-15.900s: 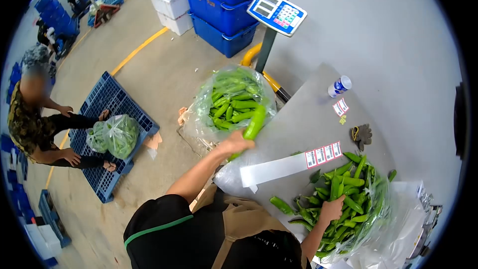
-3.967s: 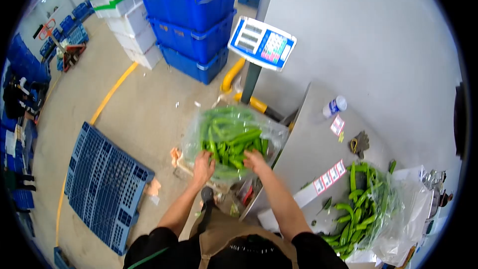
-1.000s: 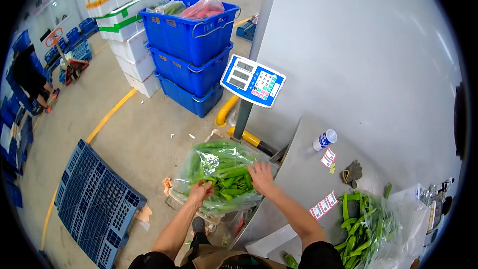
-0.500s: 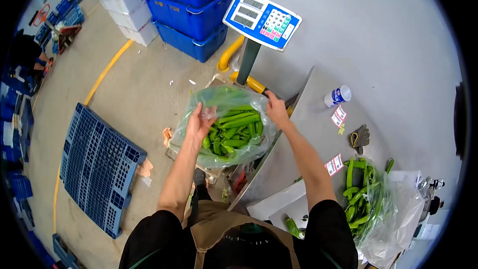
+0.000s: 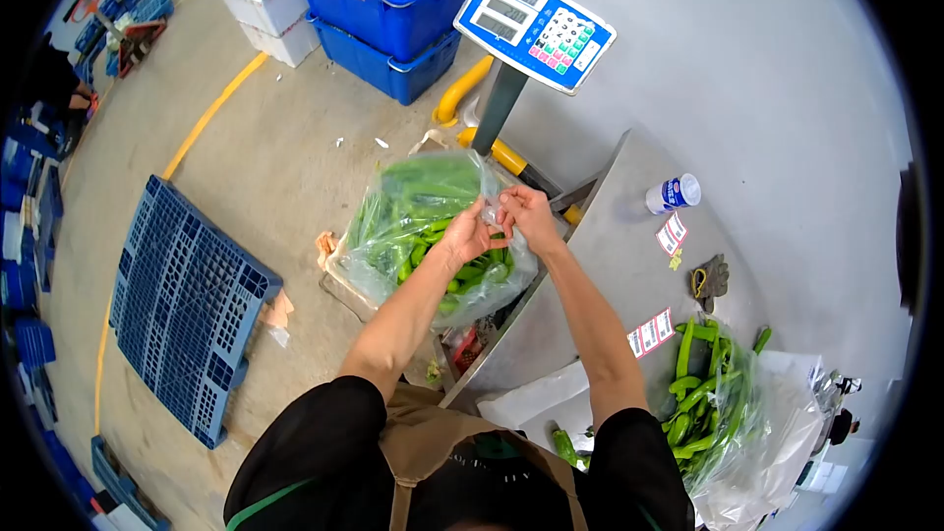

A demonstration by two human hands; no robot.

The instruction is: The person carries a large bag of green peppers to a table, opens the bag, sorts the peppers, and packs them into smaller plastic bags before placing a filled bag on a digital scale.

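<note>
A clear plastic bag (image 5: 379,221) full of green peppers (image 5: 421,177) stands on the scale's low platform. My left hand (image 5: 472,236) and my right hand (image 5: 526,214) meet over the bag's right side, close together. Both are closed on gathered plastic of the bag's mouth. Some peppers show below my left hand. The scale's display head (image 5: 534,28) is on a post just behind the bag.
On the metal table (image 5: 629,236) at the right are a white-and-blue cup (image 5: 674,194), labels (image 5: 651,332), a dark glove (image 5: 709,282) and a second pile of peppers (image 5: 700,398) in plastic. A blue pallet (image 5: 187,305) lies left. Blue crates (image 5: 393,59) stand behind.
Both hands were apart on either side of the bag's opening. They have come together at its right side, and the bag's mouth is now drawn partly over the peppers.
</note>
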